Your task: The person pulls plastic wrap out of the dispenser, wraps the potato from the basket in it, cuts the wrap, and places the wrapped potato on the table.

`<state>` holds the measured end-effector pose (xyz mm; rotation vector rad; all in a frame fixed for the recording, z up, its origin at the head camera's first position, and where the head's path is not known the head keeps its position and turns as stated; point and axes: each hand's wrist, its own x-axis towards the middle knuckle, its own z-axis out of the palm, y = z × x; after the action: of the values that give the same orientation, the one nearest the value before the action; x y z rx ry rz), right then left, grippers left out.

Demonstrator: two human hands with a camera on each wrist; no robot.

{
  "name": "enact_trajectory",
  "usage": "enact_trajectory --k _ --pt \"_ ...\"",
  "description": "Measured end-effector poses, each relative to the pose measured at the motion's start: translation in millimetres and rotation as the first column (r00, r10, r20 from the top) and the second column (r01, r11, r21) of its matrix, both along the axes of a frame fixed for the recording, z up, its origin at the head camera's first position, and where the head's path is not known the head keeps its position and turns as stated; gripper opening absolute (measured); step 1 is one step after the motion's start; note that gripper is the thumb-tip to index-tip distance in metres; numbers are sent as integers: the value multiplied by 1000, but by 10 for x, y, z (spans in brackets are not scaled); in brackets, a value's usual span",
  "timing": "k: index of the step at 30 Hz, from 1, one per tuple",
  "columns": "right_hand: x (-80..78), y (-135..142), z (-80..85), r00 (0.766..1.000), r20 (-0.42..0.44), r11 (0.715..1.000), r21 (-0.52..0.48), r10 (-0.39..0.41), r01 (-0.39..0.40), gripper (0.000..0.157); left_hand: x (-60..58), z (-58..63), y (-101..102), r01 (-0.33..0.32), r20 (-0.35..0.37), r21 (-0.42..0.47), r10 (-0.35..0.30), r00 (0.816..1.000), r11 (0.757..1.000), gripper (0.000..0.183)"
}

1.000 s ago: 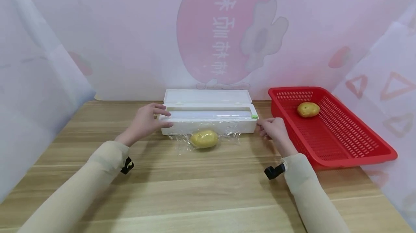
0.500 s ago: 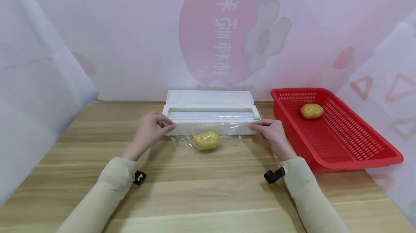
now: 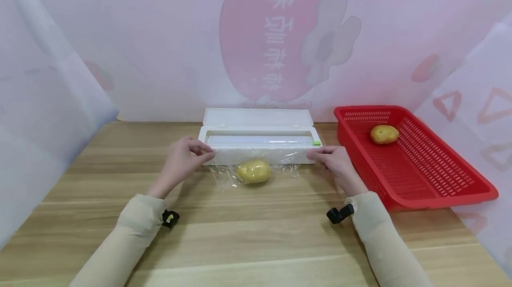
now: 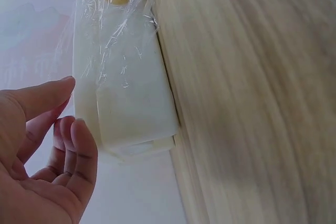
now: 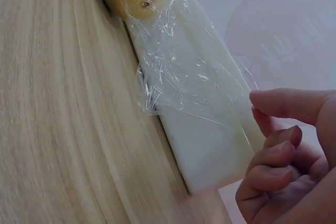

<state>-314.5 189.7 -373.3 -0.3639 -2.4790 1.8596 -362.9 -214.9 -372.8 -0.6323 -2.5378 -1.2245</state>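
Note:
A potato lies on the table against the front of a white cling film box, whose lid stands open at the back. Thin, clear cling film covers the potato and runs up the box's front, with its crumpled ends on the table. My left hand is at the box's left front corner, thumb and forefinger pinching the film's edge, other fingers curled. At the right end my right hand pinches the film likewise. The potato also shows at the top of the left wrist view, partly out of frame.
A red perforated basket stands on the right, close beside my right hand, with a second potato in it. A green slider sits on the box's right front edge. Behind the wooden table rises a printed pink sheet.
Both hands have come inward along the box's front edge and their thumbs and forefingers have closed on the film. The potato and box have stayed put; over the last half second little has moved.

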Motion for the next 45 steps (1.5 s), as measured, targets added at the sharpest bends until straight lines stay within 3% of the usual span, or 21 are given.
enact_trajectory --k 9,17,26,36,45 --pt "-13 31 -5 998 25 997 -58 54 -52 30 -27 -20 -31 42 93 16 -43 995 999 10" --pt "-12 -10 -5 999 53 997 -73 9 -5 43 -29 -17 -19 67 110 19 -68 992 998 12" --pt "-28 -105 20 998 -47 975 -219 -47 35 26 -64 -46 -16 76 143 20 -78 987 997 17" --pt "-16 -114 17 995 10 987 -126 -102 102 37 -46 -18 0 93 189 52 -101 977 994 18" --pt "-30 -156 -10 993 -25 984 -139 -112 108 26 -23 -2 13 103 242 103 -126 962 989 20"
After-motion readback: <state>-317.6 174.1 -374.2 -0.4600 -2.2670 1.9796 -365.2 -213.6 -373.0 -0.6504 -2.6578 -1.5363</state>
